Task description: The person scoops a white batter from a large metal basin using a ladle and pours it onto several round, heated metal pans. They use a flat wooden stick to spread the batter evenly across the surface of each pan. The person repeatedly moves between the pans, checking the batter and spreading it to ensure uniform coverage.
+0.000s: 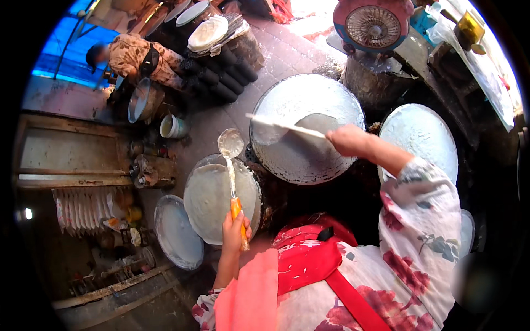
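My left hand (236, 229) is closed around the orange handle of a batter-crusted ladle (230, 144), held upright in the view above a round pan of pale batter (207, 201). In my right hand (345, 140) is a long, pale flat stick (281, 122), extended over a larger round whitish griddle (298, 94) with a darker patch and shadow on it. Another white-coated round pan (419, 140) is to the right of that hand. A shallow pale round pan (179, 237) lies low at the left.
Another person (141, 60) bends at the upper left near a metal basin (138, 102) and white bucket (174, 127). Dark cylinders (221, 77) and a stack of pale rounds (207, 36) stand behind. A fan (374, 30) is at the top right; wooden frames (72, 182) are at the left.
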`<action>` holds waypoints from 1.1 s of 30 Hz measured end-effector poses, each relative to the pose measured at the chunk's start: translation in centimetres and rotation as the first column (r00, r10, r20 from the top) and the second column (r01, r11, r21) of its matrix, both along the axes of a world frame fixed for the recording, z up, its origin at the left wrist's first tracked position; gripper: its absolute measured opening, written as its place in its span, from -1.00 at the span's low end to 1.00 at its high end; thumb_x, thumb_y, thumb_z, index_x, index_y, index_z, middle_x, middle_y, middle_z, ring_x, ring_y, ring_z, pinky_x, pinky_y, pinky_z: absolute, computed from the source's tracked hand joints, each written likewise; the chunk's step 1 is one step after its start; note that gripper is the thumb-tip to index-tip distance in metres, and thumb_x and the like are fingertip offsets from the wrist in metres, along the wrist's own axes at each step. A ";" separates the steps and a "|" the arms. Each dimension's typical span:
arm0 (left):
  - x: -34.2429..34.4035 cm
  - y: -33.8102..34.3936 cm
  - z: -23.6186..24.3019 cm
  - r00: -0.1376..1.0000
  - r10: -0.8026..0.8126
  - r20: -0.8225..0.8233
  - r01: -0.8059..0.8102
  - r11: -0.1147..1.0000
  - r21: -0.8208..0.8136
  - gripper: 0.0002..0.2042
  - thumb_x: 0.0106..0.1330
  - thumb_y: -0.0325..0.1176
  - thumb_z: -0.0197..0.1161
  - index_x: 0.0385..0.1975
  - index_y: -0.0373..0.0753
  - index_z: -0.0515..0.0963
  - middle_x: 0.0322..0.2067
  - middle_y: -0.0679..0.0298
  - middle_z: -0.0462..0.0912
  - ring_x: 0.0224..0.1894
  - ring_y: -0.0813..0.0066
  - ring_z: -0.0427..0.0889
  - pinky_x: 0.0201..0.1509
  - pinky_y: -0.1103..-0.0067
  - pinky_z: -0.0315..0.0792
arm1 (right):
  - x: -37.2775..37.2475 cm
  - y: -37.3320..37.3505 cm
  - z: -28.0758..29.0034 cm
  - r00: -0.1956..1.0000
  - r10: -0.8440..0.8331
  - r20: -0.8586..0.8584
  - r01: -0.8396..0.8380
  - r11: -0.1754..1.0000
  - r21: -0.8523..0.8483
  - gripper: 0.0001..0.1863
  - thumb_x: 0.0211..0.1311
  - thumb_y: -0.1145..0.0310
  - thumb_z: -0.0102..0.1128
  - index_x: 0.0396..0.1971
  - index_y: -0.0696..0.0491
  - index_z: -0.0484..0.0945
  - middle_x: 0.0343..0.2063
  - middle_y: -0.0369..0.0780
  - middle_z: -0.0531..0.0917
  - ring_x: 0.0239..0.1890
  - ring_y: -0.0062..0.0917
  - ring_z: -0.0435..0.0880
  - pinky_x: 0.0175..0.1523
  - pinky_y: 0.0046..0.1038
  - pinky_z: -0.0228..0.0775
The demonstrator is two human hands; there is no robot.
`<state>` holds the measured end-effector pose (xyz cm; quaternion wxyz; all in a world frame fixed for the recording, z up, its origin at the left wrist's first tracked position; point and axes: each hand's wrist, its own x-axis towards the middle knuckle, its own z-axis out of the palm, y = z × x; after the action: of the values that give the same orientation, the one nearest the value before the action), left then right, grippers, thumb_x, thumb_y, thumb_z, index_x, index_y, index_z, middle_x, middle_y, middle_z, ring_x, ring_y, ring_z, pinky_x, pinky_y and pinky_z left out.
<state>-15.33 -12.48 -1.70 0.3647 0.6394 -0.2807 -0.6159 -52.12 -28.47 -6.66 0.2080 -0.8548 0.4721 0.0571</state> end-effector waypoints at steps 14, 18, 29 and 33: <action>1.4 0.3 -0.7 0.971 -0.191 0.145 0.198 0.980 -0.033 -0.79 0.35 -0.28 0.05 -0.14 -0.22 0.29 -0.59 0.34 0.36 -0.77 0.65 0.30 -0.74 0.73 0.21 | -1.8 7.6 1.2 1.000 0.001 -0.017 0.000 1.000 0.031 -0.90 0.14 0.45 -0.06 -0.37 0.11 0.42 -0.61 -0.09 0.55 -0.47 -0.17 0.60 -0.42 -0.19 0.40; 1.9 2.0 0.0 0.953 -0.229 0.197 0.241 0.970 -0.038 -0.78 0.33 -0.30 0.07 -0.14 -0.25 0.29 -0.59 0.35 0.35 -0.76 0.67 0.30 -0.74 0.73 0.21 | -4.8 12.0 1.2 0.962 -0.268 0.058 0.271 0.962 -0.047 -0.87 0.15 0.48 -0.13 -0.33 0.10 0.41 -0.59 -0.07 0.55 -0.47 -0.14 0.59 -0.41 -0.14 0.38; 3.7 1.2 -1.4 0.690 -0.442 0.573 0.580 0.811 -0.073 -0.57 0.27 -0.33 0.11 0.10 -0.30 0.24 -0.57 0.16 0.48 -0.63 0.43 0.48 -0.55 0.53 0.36 | -1.7 18.7 -1.6 0.832 -0.491 0.257 0.531 0.840 -0.111 -0.88 0.18 0.39 -0.05 -0.33 0.08 0.42 -0.57 -0.06 0.56 -0.44 -0.13 0.57 -0.37 -0.15 0.37; 4.8 2.2 -1.4 0.348 -0.357 0.867 0.780 0.623 -0.056 -0.49 0.24 -0.30 0.12 0.17 -0.30 0.20 -0.43 -0.12 0.58 -0.36 -0.05 0.60 -0.25 0.29 0.45 | 2.9 22.8 -1.4 0.873 -0.429 0.231 0.444 0.896 -0.016 -0.83 0.23 0.29 -0.01 -0.36 0.08 0.45 -0.56 -0.07 0.56 -0.44 -0.14 0.57 -0.37 -0.20 0.39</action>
<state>-10.50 -10.32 -3.12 0.0925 0.5851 -0.7604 -0.2662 -49.20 -5.63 -8.10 0.2376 -0.7336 0.6283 -0.1033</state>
